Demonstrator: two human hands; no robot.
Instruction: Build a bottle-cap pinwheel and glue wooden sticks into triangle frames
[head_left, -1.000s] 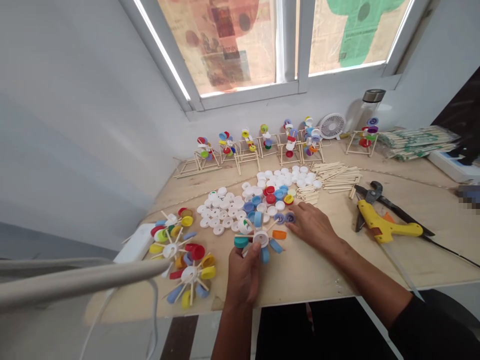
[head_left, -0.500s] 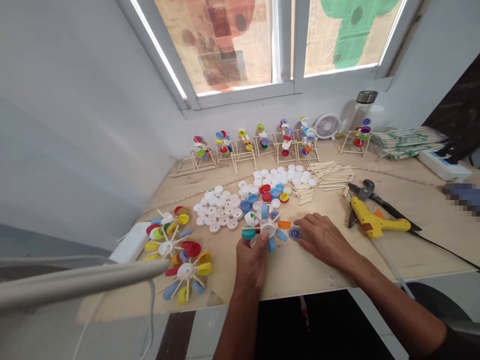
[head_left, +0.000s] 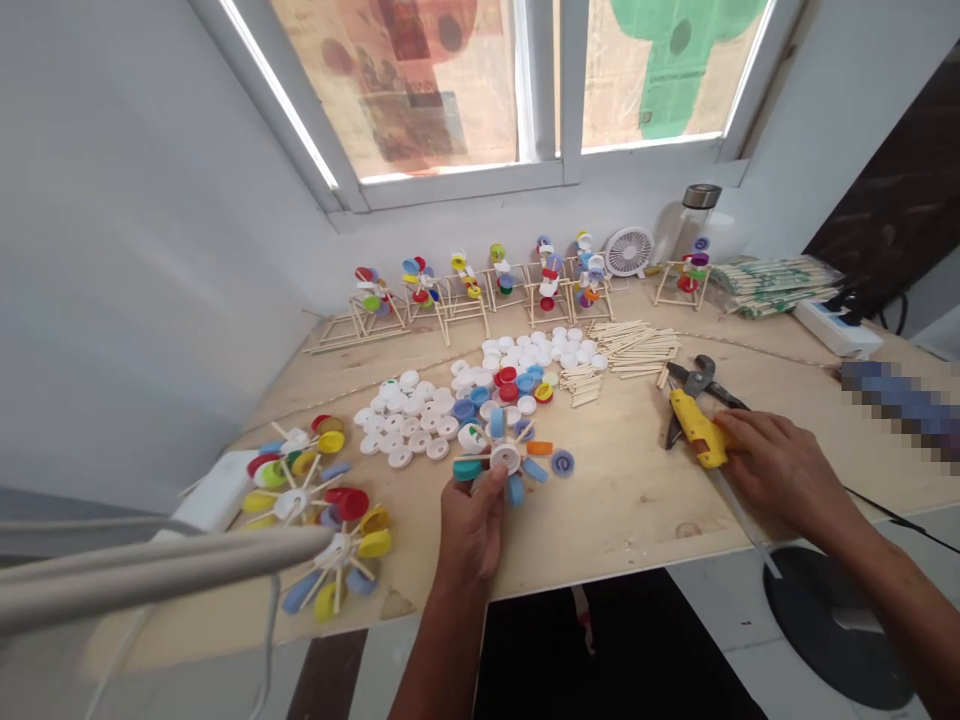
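Note:
My left hand (head_left: 474,525) grips a small wheel (head_left: 505,459) made of a white bottle cap hub, wooden sticks and coloured caps in teal, blue and orange. A loose purple-blue cap (head_left: 562,463) lies just right of that wheel. My right hand (head_left: 772,465) is on the handle of a yellow glue gun (head_left: 697,428), its fingers partly hidden behind the handle. A white glue stick trails from the gun's back end. Dark-handled cutters (head_left: 701,375) lie just beyond the gun. Red, blue and white caps (head_left: 508,392) are heaped behind the wheel.
Finished-looking cap wheels (head_left: 335,550) lie at the left near a pale cable arm (head_left: 187,565). White caps (head_left: 409,420) and stick piles (head_left: 634,348) cover the middle. Wheels on stick stands (head_left: 547,290), a small fan (head_left: 628,252) and a bottle (head_left: 694,215) line the wall.
My right hand has left the purple-blue cap and moved right onto the glue gun. My left hand still holds the wheel. The whole view has shifted somewhat.

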